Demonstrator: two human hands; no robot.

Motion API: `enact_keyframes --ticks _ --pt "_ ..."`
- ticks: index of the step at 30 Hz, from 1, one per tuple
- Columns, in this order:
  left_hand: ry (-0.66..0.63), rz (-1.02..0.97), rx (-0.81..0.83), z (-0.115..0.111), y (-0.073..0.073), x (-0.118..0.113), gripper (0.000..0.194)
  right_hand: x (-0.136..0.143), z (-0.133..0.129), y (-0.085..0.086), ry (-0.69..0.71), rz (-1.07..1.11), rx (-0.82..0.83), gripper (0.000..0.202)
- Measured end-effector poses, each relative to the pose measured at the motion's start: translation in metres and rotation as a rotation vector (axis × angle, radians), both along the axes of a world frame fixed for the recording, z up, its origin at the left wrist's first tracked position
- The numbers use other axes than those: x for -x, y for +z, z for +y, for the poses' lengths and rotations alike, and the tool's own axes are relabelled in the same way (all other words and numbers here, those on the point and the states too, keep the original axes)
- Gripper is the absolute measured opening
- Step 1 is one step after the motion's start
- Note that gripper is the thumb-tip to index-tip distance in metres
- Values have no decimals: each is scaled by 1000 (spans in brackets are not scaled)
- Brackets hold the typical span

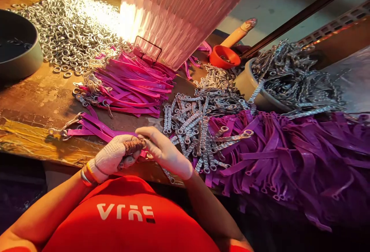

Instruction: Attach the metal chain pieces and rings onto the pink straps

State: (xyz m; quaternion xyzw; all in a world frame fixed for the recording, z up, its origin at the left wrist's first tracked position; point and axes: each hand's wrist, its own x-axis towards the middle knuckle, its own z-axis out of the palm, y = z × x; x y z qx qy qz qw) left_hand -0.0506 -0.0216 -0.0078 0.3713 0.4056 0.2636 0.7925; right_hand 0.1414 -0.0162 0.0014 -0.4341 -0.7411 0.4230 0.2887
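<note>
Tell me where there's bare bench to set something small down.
Bare wood shows at left, between the grey tub, ring pile, pink straps and yellow front edge. It's crowded right of the right hand, with metal links and purple straps.

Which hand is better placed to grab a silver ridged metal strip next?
Probably the right hand: it's beside the silver ridged metal strips; the white-gloved left hand is farther off.

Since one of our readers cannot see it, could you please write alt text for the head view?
A gloved left hand grips a brown ridged piece, the right hand at its end, before a workbench. Nearby lie pink straps, purple straps, silvery strips and metal rings.
</note>
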Motion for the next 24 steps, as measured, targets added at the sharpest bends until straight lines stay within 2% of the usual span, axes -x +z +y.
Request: enact_keyframes --ticks 2,7,11,13,17,19,22,24 --pt "-26 54 -2 2 -1 0 46 1 1 -2 35 -1 -76 23" --pt "3 173 -90 6 5 -3 48 3 -3 -2 -92 -184 -228 18" --pt "-114 234 -172 9 17 -7 40 -1 -5 6 -125 -406 -323 19" --pt "-128 155 -109 12 19 -11 39 -3 -6 6 -168 -516 -456 22" --pt "-22 -5 89 18 18 -27 34 -10 -9 -4 -306 -593 -723 31" --pt "-29 -2 143 22 18 -38 32 -18 -12 -8 -353 -594 -742 36" --pt "-97 16 154 29 22 -53 30 -29 -17 -7 -354 -634 -715 38" --pt "-128 46 123 37 25 -60 30 -34 -19 -4 -348 -571 -611 37"
